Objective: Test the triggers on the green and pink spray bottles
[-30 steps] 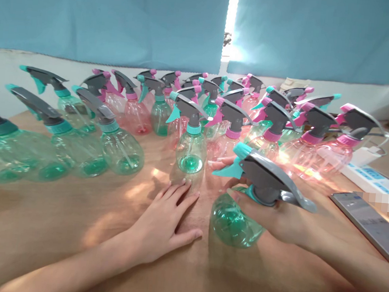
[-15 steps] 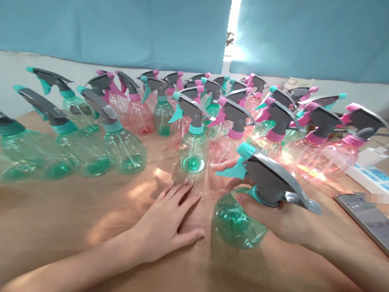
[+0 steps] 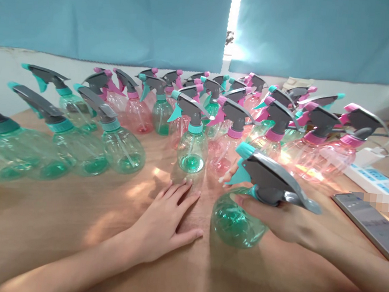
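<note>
A green spray bottle (image 3: pixel 233 222) with a grey and teal trigger head stands on the wooden table (image 3: pixel 71 230) in front of me. My right hand (image 3: pixel 277 217) is wrapped round its neck just under the trigger head. My left hand (image 3: pixel 163 223) lies flat on the table left of that bottle, fingers stretched out, holding nothing. Its fingertips reach close to another green spray bottle (image 3: pixel 191 152) standing just beyond.
Several green and pink spray bottles (image 3: pixel 271 130) crowd the back half of the table, with a row of green ones (image 3: pixel 75 147) on the left. A phone (image 3: pixel 371 223) and a white power strip (image 3: pixel 365 172) lie at the right. Blue curtains hang behind.
My right hand's outstretched fingers have curled back toward the held bottle's neck. The left hand has stayed in place; the view shifted slightly.
</note>
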The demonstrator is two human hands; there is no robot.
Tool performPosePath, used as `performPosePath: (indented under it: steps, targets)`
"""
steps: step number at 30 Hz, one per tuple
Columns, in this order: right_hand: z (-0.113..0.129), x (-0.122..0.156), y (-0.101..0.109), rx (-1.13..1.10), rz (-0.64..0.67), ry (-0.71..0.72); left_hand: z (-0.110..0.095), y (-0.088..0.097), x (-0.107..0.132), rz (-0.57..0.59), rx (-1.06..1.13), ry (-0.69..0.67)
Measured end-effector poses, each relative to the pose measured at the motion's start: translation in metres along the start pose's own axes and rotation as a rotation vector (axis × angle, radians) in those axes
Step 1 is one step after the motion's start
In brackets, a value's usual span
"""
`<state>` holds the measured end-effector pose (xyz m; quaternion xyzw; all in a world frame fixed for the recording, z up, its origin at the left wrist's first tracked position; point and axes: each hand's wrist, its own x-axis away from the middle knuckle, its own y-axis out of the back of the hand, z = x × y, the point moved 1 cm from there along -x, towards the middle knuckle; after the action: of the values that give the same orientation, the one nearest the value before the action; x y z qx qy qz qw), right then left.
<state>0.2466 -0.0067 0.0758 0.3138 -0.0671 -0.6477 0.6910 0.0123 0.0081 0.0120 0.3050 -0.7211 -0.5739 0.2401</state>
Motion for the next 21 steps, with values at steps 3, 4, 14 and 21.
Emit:
performPosePath:
  steps: [3,4,14,21]
  targets:
    - [-0.0035,0.0017,-0.0005,0.048,0.012,-0.080,-0.0001,0.0000,0.0000,-0.009,-0.003,-0.004]
    - [-0.0051,0.0026,-0.0002,0.070,0.015,-0.106,-0.0001,0.0000,0.0001,-0.011,-0.003,-0.003]
    - [0.0026,-0.0038,-0.0033,-0.105,0.075,-0.013,0.0010,-0.0012,-0.0003,-0.019,0.002,0.003]
    - [0.0004,-0.0024,-0.0067,-0.207,0.052,-0.018,0.0024,-0.0028,0.0008,-0.019,-0.014,-0.005]
